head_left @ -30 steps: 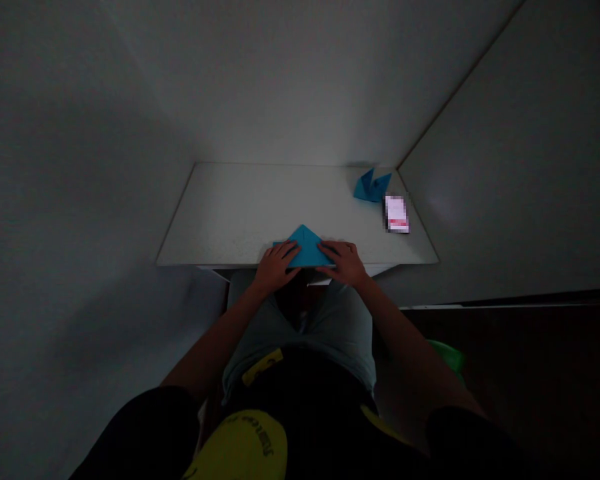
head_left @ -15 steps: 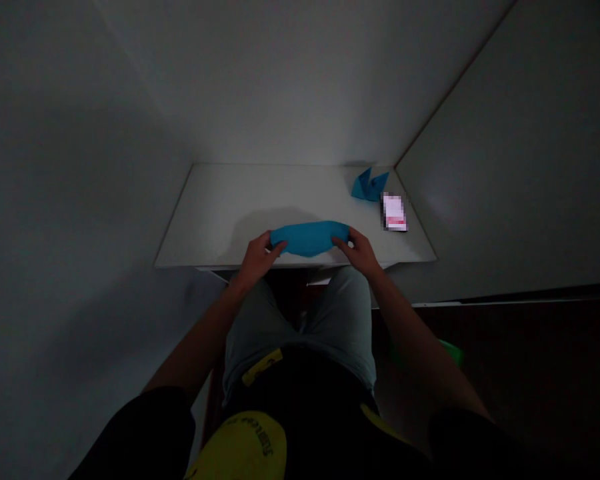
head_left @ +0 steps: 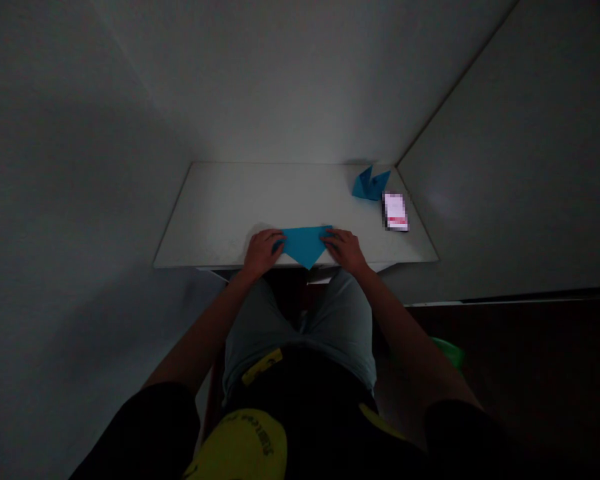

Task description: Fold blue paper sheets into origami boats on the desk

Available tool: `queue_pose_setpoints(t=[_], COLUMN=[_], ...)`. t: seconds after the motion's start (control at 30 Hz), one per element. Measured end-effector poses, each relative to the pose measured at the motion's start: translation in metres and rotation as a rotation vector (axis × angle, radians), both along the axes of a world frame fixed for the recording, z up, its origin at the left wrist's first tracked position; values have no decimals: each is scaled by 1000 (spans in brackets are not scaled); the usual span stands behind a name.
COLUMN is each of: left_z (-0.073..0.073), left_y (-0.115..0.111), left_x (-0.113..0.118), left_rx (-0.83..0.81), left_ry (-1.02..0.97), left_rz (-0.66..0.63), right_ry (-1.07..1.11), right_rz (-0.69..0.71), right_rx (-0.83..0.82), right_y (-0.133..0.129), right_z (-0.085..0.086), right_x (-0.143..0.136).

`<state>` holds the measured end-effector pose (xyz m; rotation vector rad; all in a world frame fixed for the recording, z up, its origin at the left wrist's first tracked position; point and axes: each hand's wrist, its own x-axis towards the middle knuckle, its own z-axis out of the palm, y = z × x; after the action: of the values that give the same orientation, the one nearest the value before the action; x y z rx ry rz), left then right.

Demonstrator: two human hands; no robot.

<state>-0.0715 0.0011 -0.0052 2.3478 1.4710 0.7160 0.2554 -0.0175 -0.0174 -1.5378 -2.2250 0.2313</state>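
Observation:
A folded sheet of blue paper (head_left: 306, 244) lies at the front edge of the white table, a long straight fold at the back and a point toward me, slightly past the edge. My left hand (head_left: 264, 252) is closed on its left corner, fingers on top. On the right corner, my right hand (head_left: 346, 249) grips the paper in the same way. Both thumbs are partly hidden. Farther back on the right stands a folded blue paper shape (head_left: 370, 185) with two raised points.
The white table (head_left: 220, 207) meets a wall at the back and a panel on the right. A phone-like device (head_left: 395, 212) with a blurred, lit screen lies near the right edge. Something green (head_left: 449, 352) is on the dark floor at lower right.
The blue paper has come down from above the table onto its front edge and now looks flat, with a sharper point. Both hands have shifted from holding its ends to resting over its corners.

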Motion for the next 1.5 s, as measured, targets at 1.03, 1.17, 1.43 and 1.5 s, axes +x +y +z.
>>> queue_pose_setpoints(t=[1.03, 1.17, 1.43, 1.5], left_z=[0, -4, -7, -6], left_y=[0, 4, 8, 8], left_x=[-17, -19, -19, -18], left_rx=[-187, -196, -211, -216], left_ry=[17, 27, 16, 8], left_rz=[-16, -14, 2, 11], right_ry=[157, 192, 222, 211], right_rz=[338, 324, 106, 45], right_rx=[-109, -119, -88, -47], right_y=[-21, -21, -8, -4], right_z=[0, 4, -4, -12], right_x=[60, 53, 37, 38])
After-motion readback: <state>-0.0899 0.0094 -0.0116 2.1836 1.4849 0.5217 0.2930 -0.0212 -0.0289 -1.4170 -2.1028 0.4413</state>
